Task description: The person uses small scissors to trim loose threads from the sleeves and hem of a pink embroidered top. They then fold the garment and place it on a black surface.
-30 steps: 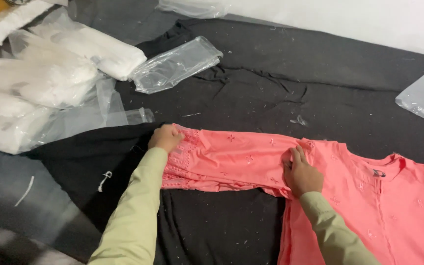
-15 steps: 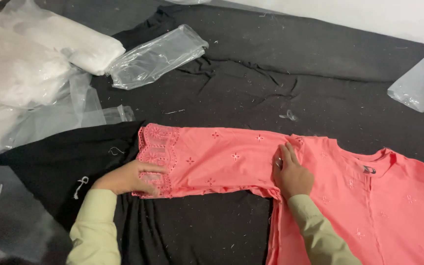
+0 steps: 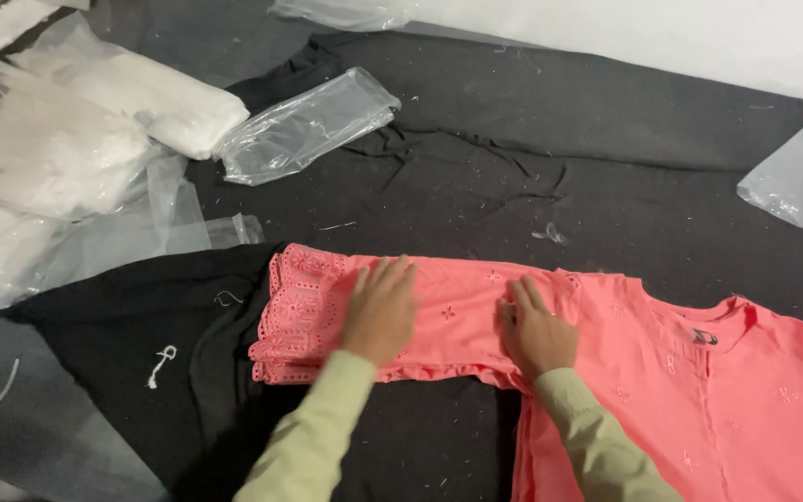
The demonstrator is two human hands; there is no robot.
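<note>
- The coral top (image 3: 699, 390) is lying flat on the black cloth (image 3: 513, 186) that covers the worktop, toward its near right corner, with the body running off the right and near edges of view.
- Its sleeve (image 3: 439, 311) is stretching leftward from the shoulder, long axis running left to right across the worktop, ending in a lace cuff (image 3: 290, 316) near the middle.
- The left hand (image 3: 381, 311) is pressing flat on the sleeve just beside the cuff, fingers spread and gripping nothing.
- The right hand (image 3: 536, 330) is lying flat near the shoulder seam, fingers extended, also holding nothing.
- The left hand is the nearer one to the cuff; the sleeve is lying directly under both palms.
- Clear bags (image 3: 304, 125) and white packs (image 3: 95, 130) are sitting toward the far left corner, well apart from the hands.
- Whether the sleeve's near edge is folded under is hard to make out.
</note>
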